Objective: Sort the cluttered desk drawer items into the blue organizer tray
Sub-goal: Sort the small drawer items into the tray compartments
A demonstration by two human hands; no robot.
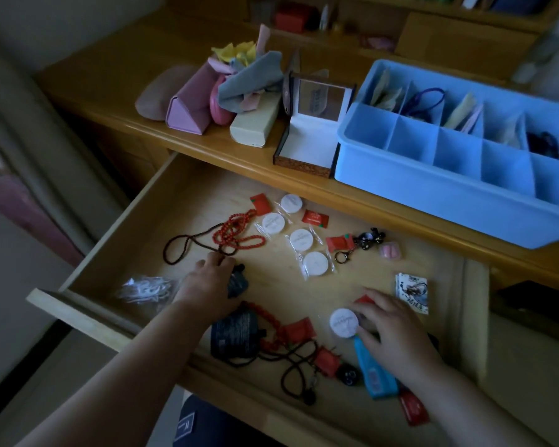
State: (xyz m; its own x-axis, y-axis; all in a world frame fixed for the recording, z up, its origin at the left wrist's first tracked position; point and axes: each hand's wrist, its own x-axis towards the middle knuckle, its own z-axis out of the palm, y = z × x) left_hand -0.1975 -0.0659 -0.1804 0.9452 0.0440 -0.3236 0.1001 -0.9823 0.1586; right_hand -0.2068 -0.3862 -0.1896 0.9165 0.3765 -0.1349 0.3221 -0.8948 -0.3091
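The open wooden drawer (pixel 126 217) holds loose items: a red bead necklace (pixel 236 230), a dark bead string (pixel 181 250), several wrapped white discs (pixel 300 238), red packets (pixel 315 217), a keychain (pixel 367 241) and a blue tool (pixel 373 375). My left hand (pixel 207 282) lies palm down over a small dark packet (pixel 238 282), fingertips at the dark bead string; its grip is hidden. My right hand (pixel 397 327) pinches the edge of a white disc (pixel 344 322) near the drawer's front. The blue organizer tray (pixel 433 195) stands on the desk at right, with papers and hair ties in its back compartments.
On the desk left of the tray stand an open box with a clear lid (pixel 310 133), a cream case (pixel 255 124), a pink triangular case (pixel 188 104) and a pile of cloths (pixel 252 82). A clear bag of white pieces (pixel 146 288) lies at the drawer's left.
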